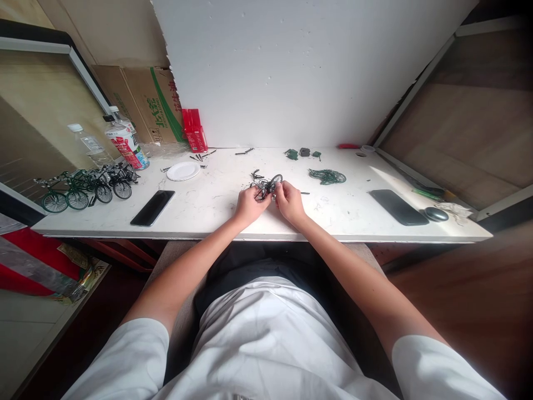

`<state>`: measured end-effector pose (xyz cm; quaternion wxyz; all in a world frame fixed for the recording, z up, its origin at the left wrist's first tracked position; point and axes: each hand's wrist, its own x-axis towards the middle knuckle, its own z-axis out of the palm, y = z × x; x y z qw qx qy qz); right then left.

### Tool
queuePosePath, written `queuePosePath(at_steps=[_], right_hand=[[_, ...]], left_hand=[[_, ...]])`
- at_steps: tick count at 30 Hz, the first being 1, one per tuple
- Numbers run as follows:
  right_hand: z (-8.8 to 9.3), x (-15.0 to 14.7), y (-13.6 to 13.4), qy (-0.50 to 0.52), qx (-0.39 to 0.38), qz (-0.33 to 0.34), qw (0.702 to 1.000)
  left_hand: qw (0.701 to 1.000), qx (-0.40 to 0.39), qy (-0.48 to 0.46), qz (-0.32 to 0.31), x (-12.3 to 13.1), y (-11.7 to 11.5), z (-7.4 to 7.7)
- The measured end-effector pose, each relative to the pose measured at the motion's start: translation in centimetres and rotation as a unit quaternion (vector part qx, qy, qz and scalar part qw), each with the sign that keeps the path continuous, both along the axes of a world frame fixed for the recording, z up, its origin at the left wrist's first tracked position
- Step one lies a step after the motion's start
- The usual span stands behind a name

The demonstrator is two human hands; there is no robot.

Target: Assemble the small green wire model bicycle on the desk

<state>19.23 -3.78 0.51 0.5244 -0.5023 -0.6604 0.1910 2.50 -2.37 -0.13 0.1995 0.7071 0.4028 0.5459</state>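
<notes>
Over the middle of the white table (pixel 208 216), my left hand (pixel 249 204) and my right hand (pixel 289 201) both grip a small dark model bicycle (pixel 267 186), half built, with one wheel showing at its upper right. Fingers of each hand are curled round its frame from either side. Small dark loose parts (pixel 256 175) lie just behind it. A green bicycle frame (pixel 327 176) lies flat to the right of my hands.
Several finished green and black model bicycles (pixel 85 189) stand at the table's left end, by two plastic bottles (pixel 125 141). A white paper plate (pixel 183 170), a black phone (pixel 152 208), a second phone (pixel 398 207), a mouse (pixel 436 214), a red box (pixel 195 132) and scattered screws are also there.
</notes>
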Motion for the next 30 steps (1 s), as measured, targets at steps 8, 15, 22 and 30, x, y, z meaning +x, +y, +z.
queuePosePath(at_steps=[8,15,22,30], right_hand=[[0.02,0.03,0.04,0.007,-0.004,0.009,1.0],[0.16,-0.03,-0.08,0.008,-0.01,0.014,1.0],[0.23,-0.01,-0.08,0.004,-0.015,0.018,1.0],[0.33,-0.04,-0.08,-0.003,-0.012,0.019,1.0]], left_hand=[[1.0,0.003,0.007,0.002,-0.01,0.12,-0.19],[1.0,-0.002,0.0,0.003,0.01,0.05,-0.08],[1.0,0.001,-0.001,-0.004,0.02,0.11,-0.1],[1.0,0.002,-0.001,-0.005,0.03,0.03,0.09]])
